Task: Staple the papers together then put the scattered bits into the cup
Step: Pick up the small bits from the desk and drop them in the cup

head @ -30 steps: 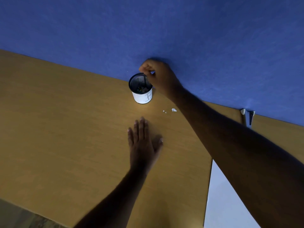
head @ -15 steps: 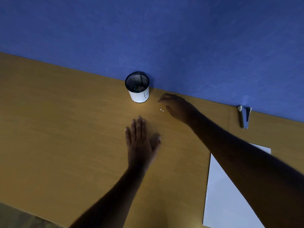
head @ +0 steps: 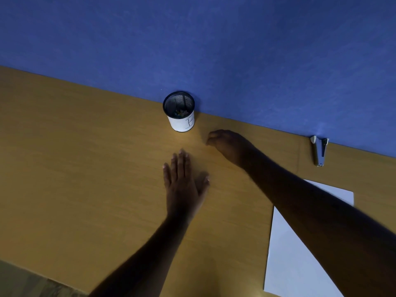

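Running along a blue wall (head: pixel 235 50), the wooden counter (head: pixel 85 168) is carrying a mesh cup (head: pixel 180 112) at its back edge, bits (head: pixel 179 113) lying inside. The left hand (head: pixel 184 183) is lying flat, fingers spread. The right hand (head: pixel 229 144) is curling beside the cup; what it is pinching cannot be told. Papers (head: pixel 287 264) are lying right, stapler (head: pixel 319 151) beyond.

Wooden table (head: pixel 85 168), tan grain, butted against blue wall (head: pixel 214 39). Mesh cup (head: pixel 181 112) with white paper band upright at the far edge, small bits (head: pixel 180 113) inside. Stapler (head: pixel 319 151) lying near the far edge, well right of the cup. White papers (head: pixel 287 264) flat at near right, partly covered by a forearm. Left hand (head: pixel 184 181) resting flat, fingers straight, near centre. Seam in tabletop left of the stapler.
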`<state>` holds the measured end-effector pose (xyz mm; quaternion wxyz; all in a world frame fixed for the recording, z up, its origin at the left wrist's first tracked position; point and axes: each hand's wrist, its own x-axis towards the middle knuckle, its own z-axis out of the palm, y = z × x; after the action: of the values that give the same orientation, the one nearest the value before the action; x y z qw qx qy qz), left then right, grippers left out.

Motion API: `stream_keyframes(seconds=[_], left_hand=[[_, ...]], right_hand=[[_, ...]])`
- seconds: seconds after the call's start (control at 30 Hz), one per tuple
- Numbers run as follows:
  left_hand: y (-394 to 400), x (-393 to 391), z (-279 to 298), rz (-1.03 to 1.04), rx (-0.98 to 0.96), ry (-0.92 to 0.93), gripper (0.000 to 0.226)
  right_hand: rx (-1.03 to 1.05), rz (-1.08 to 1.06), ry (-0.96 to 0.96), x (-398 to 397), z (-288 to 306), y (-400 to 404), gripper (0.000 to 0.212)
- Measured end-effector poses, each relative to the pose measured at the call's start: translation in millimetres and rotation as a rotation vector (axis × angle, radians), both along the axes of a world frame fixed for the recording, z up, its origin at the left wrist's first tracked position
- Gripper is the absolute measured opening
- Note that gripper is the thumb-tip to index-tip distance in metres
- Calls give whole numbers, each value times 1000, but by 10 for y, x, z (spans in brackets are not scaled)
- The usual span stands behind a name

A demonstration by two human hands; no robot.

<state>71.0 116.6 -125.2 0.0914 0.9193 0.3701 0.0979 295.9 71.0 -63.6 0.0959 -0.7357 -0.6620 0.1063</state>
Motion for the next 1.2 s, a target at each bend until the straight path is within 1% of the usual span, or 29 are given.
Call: stream_keyframes(seconds=[0.1,0.23,0.33,0.37,0.43,0.53,0.6,0.67,0.77,0.9,0.97,1.07,1.2], left_hand=[[1,3,5,-2,-9,8,92],[-2,-6,26,-4,-21,8,92],[-5,-11,26,-1,-22,7,91],[-7,-9,24,1,-19,6,91],[-8,-3,16,3,-12,0,91],[-7,-1,11,2,-3,-9,90],[-7,2,10,0,-8,-2,90],[-6,7,12,-2,-16,1,90],[-6,4,14,-1,-14,-7,90],[-9,6,16,3,-11,-11,90],[-9,10,19,4,-17,-10,91],[-12,7,23,5,-8,-17,90],[-17,8,7,6,5,-30,91]], right_hand=[[-7,4,-36,-24,13,46,29],[61,20,-94,-29,-53,18,28],[127,-39,-62,-1,-124,11,27],[145,-96,-3,4,-123,24,23],[199,-274,188,22,-105,41,15],[309,-533,415,55,-35,3,14],[321,-615,491,77,2,-28,15],[326,-617,508,93,27,-26,15],[388,-589,522,69,136,68,15],[576,-522,538,-1,479,414,8],[636,-465,545,-21,640,642,7],[600,-338,502,-11,767,954,8],[400,-277,436,49,744,1197,17]])
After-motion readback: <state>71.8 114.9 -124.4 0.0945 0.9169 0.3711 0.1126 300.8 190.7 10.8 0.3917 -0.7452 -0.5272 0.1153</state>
